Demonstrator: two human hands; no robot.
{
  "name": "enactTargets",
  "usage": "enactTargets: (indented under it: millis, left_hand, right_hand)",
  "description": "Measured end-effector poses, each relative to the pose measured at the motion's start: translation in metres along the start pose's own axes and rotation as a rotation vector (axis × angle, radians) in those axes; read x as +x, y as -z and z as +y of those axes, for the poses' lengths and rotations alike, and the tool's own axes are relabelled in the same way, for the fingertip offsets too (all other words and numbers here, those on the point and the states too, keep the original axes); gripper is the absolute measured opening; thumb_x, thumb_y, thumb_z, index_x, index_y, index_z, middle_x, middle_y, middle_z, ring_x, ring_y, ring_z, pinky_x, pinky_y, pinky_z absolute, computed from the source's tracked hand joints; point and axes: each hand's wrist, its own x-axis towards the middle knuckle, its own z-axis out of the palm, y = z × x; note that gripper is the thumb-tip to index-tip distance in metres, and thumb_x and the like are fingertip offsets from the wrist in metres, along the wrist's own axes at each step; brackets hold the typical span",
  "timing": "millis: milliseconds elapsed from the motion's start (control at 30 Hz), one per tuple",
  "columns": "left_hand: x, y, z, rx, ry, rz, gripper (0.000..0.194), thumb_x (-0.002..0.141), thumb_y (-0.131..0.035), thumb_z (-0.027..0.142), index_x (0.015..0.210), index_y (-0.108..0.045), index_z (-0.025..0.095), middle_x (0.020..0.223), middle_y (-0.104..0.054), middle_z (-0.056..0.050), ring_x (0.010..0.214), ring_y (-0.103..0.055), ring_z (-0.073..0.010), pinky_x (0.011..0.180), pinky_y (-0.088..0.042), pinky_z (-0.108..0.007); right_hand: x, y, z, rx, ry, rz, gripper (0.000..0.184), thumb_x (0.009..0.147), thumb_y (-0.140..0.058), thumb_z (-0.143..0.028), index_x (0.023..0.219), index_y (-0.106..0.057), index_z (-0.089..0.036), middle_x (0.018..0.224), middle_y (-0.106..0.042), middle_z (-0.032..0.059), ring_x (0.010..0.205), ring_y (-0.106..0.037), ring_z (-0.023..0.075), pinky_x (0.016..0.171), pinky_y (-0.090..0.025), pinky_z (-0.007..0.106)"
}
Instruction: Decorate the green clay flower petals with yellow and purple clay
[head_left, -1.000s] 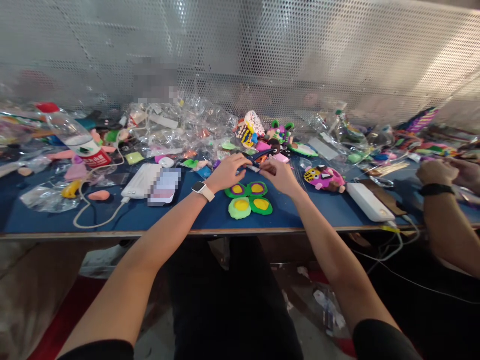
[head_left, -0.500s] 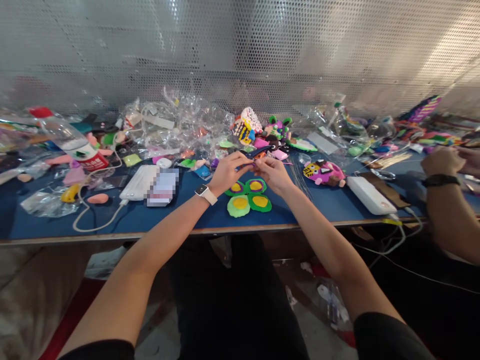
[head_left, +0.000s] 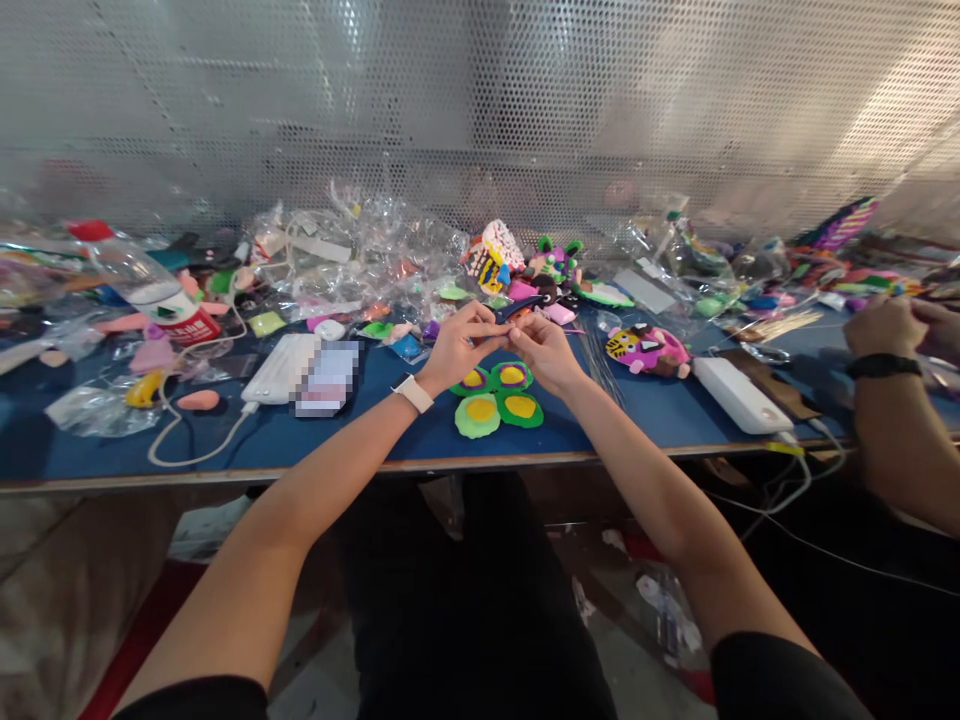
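Note:
My left hand [head_left: 463, 346] and my right hand [head_left: 549, 352] meet fingertip to fingertip above the blue table [head_left: 409, 435]. Both are closed in a pinch, and whatever small piece they hold between them is too hidden to name. Just below and nearer to me lies a flat clay shape [head_left: 532, 415] of several green lobes with yellow centres; the two far lobes have purple rings and are partly covered by my hands. A dark blue clay piece [head_left: 525, 304] shows right behind my fingers.
Left lie a white power bank [head_left: 281, 370], a phone [head_left: 328, 378] and a bottle [head_left: 176, 312]. Clear wrappers [head_left: 360, 245] pile up behind. Right are thin wires [head_left: 600, 365], a pink clay figure [head_left: 651, 352], another white power bank [head_left: 741, 395] and a co-worker's hand [head_left: 883, 328].
My hands stay pinched together in nearly the same place, with only slight finger movement. The view has shifted a little.

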Motion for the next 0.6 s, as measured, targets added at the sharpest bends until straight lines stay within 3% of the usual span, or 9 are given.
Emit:
enactTargets:
  millis: [100, 200, 333, 400, 600]
  left_hand:
    - [-0.0009, 0.0007, -0.0009, 0.039, 0.023, -0.022, 0.028, 0.106, -0.075, 0.048, 0.116, -0.088, 0.025, 0.1, -0.066, -0.005, 0.08, -0.061, -0.0131, 0.068, -0.052, -0.027]
    - [-0.0019, 0.0007, -0.0023, 0.057, 0.02, -0.071, 0.03, 0.104, -0.078, 0.046, 0.122, -0.086, 0.023, 0.106, -0.067, -0.005, 0.076, -0.058, -0.0117, 0.067, -0.052, -0.026]
    - [-0.0027, -0.0004, -0.0047, 0.079, -0.064, -0.115, 0.024, 0.105, -0.077, 0.04, 0.123, -0.084, 0.025, 0.109, -0.069, -0.007, 0.092, -0.066, -0.0169, 0.078, -0.056, -0.03]
    - [-0.0025, -0.0004, -0.0044, 0.097, -0.069, -0.137, 0.02, 0.105, -0.077, 0.036, 0.119, -0.084, 0.024, 0.109, -0.069, -0.007, 0.095, -0.067, -0.018, 0.08, -0.057, -0.031]
    - [-0.0006, 0.0012, 0.0029, 0.149, 0.002, -0.089, 0.014, 0.104, -0.078, 0.029, 0.097, -0.079, 0.017, 0.098, -0.066, -0.004, 0.075, -0.058, -0.013, 0.069, -0.05, -0.027]
  right_hand:
    - [-0.001, -0.0016, 0.0001, 0.012, -0.021, -0.022, 0.056, 0.063, -0.107, -0.059, 0.081, -0.066, -0.025, 0.08, -0.076, -0.0048, 0.075, -0.073, 0.013, 0.084, -0.066, 0.03]
    - [-0.0006, 0.0, -0.0001, 0.019, -0.01, 0.002, 0.057, 0.059, -0.111, -0.052, 0.08, -0.065, -0.025, 0.077, -0.075, -0.0062, 0.073, -0.072, 0.0114, 0.078, -0.064, 0.025]
    - [0.0, 0.0054, -0.0006, 0.03, -0.089, -0.003, 0.06, 0.052, -0.114, -0.041, 0.084, -0.067, -0.024, 0.076, -0.076, -0.0065, 0.073, -0.074, 0.0114, 0.074, -0.062, 0.023]
    - [-0.0007, 0.0066, -0.0013, 0.025, -0.135, -0.015, 0.06, 0.051, -0.114, -0.039, 0.087, -0.069, -0.024, 0.08, -0.079, -0.0051, 0.074, -0.075, 0.0129, 0.073, -0.063, 0.024]
    - [-0.004, 0.0026, -0.0018, -0.024, -0.142, -0.056, 0.057, 0.06, -0.111, -0.047, 0.095, -0.073, -0.023, 0.088, -0.083, -0.001, 0.077, -0.078, 0.0143, 0.08, -0.065, 0.028]
